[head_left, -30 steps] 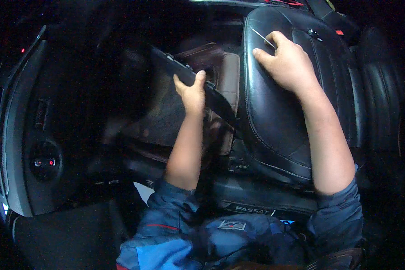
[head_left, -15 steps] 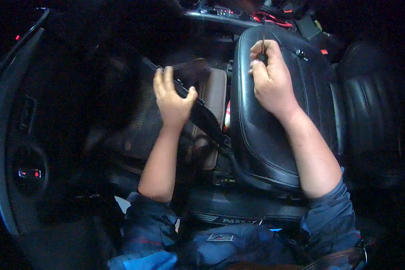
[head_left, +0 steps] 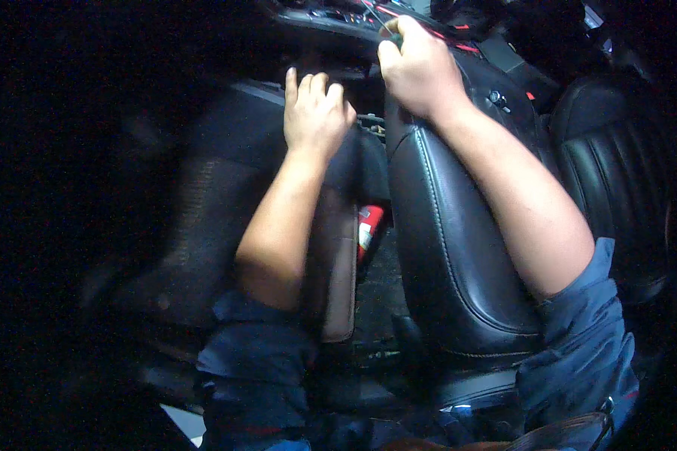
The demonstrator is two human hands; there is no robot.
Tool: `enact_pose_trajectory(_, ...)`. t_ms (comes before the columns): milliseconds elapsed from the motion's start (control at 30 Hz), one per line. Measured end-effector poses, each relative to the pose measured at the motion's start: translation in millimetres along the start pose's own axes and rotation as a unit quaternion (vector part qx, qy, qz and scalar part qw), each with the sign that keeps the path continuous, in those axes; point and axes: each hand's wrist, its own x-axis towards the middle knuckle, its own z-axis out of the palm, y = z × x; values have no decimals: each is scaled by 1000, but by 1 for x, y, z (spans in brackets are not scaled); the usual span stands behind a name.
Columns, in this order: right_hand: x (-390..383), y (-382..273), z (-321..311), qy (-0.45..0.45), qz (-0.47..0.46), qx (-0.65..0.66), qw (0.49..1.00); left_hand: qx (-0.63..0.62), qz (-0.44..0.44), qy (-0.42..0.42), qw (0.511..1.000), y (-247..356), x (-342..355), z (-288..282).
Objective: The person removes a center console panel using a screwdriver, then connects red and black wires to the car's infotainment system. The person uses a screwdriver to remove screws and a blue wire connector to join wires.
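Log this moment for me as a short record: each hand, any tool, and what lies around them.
Left hand: fingers extended; grip unclear
Right hand: holding a thin metal-shafted tool
Tool direction: up and left in the picture
Seat: black leather-look seat with pale stitching
Between seat and brown flat mat: red object with white patch
Lighting: dim, left side very dark

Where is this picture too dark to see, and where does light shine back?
In the head view now, the far left sinks into near-black; the left hand and right hand are brightly lit; a bluish sheen runs along the seat edge; the right hand's tool shows only as a thin shaft.
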Motion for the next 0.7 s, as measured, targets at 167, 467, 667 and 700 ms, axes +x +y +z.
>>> enact_pose_trajectory(167, 10, -18, -7, -52, 20, -78, 995, -39, -32, -34, 998, 1, 23, 30)
enact_pose_trajectory(467, 40, 0, 9, -32, 3, -101, 994, -412, -409, 185, 793, 45, 94, 42)
enact_pose_trajectory(667, 20, 3, 16, 27, -68, -42, 996, -662, -542, 132, 500, 25, 119, 23)
enact_pose_trajectory(700, 6, 9, 21, 32, -97, -54, 993, -679, -554, 114, 467, 26, 108, 35)
